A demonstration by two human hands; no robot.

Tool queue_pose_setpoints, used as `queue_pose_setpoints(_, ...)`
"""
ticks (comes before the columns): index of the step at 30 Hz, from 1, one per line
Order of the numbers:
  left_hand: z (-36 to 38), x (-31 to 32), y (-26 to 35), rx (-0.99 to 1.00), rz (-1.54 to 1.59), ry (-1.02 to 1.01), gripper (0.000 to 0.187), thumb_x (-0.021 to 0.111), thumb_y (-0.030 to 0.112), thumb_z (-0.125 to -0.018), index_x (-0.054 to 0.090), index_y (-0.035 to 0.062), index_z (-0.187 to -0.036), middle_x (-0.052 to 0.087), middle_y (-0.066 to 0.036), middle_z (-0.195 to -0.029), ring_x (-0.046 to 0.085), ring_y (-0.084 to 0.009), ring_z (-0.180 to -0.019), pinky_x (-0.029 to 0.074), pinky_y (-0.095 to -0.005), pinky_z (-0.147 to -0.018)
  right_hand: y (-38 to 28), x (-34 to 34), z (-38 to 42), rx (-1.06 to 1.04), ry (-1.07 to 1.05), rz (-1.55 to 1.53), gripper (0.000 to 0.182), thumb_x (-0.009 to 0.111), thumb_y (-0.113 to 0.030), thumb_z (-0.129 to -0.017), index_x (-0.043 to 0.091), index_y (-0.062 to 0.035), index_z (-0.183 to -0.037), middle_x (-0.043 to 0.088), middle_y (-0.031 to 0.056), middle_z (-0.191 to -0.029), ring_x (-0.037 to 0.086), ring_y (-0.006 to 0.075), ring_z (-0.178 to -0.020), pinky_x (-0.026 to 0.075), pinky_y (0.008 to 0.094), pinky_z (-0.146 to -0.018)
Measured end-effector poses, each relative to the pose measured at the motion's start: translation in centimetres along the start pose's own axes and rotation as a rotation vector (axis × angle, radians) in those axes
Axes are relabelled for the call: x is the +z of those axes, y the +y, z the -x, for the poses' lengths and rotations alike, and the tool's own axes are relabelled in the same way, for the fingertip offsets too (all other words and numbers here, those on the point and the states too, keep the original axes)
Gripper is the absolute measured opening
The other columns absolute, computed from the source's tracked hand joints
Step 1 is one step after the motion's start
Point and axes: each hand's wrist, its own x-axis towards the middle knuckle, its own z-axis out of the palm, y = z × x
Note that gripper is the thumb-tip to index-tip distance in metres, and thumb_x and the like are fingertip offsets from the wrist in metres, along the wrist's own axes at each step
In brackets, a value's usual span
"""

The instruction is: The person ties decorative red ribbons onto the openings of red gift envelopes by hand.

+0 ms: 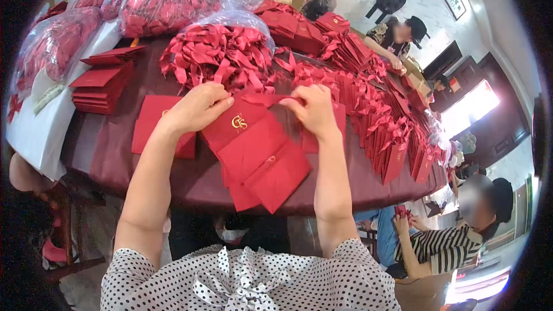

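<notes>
A flat red paper gift bag (242,120) with a gold monogram lies at an angle in front of me, on top of several overlapping red bags (276,178). At its upper left corner, the thumb and fingers of my left hand (199,106) are closed on the bag's edge. My right hand (315,112) pinches a red ribbon (265,99) stretched along the bag's top edge. Part of the ribbon is hidden by the right fingers. More flat red bags (151,129) lie under and beside my hands.
Loose red ribbons (219,52) spill from a clear plastic bag (242,20). Stacked red bags (103,89) stand left, and rows of ribboned bags (374,115) line the right. A dark red tablecloth (109,150) covers the table. A person in stripes (440,245) sits at right; others are behind.
</notes>
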Motion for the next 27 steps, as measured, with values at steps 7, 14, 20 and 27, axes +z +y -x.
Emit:
queue_pose_setpoints(7,0.0,1.6,-1.4,-0.027,0.132,-0.014,0.029,0.056,0.022,-0.086,0.054,-0.004,-0.073,0.054,-0.02,-0.068,0.055,-0.0341,-0.063,0.041,-0.0418,-0.058,-0.1,-4.5,0.9,0.341,0.06,-1.654,0.015,0.065,-0.01,-0.084,0.051,-0.0077,-0.09,0.05,0.0014,-0.073,0.045,0.0083,-0.061,0.037,0.0218,-0.055)
queue_pose_setpoints(14,0.4,3.3,-3.4,-0.071,-0.008,-0.096,0.033,0.06,0.026,-0.087,0.054,-0.0029,-0.072,0.051,-0.016,-0.065,0.053,-0.0266,-0.061,0.041,-0.037,-0.056,1.0,-5.8,1.2,0.015,0.338,-2.204,0.01,0.06,-0.007,-0.087,0.053,-0.0052,-0.094,0.042,0.0005,-0.079,0.042,0.01,-0.071,0.038,0.02,-0.058)
queue_pose_setpoints(20,-0.1,3.3,-2.2,-0.034,0.084,-0.02,0.033,0.067,0.028,-0.081,0.059,-0.0034,-0.072,0.057,-0.016,-0.071,0.057,-0.029,-0.067,0.043,-0.0371,-0.058,-1.0,-4.0,0.4,0.35,-0.065,-1.042,0.023,0.059,-0.001,-0.084,0.059,-0.0033,-0.107,0.059,0.003,-0.095,0.055,0.0109,-0.085,0.046,0.0247,-0.074)
queue_pose_setpoints(27,0.1,3.3,-1.8,-0.109,0.18,0.038,0.03,0.067,0.025,-0.081,0.058,-0.003,-0.074,0.056,-0.015,-0.071,0.055,-0.0265,-0.067,0.042,-0.0364,-0.06,-5.7,0.5,0.1,0.321,-0.438,-0.335,0.067,0.072,-0.035,-0.076,0.045,-0.0053,-0.13,0.059,0.0249,-0.11,0.059,0.0337,-0.104,0.046,0.0356,-0.088)
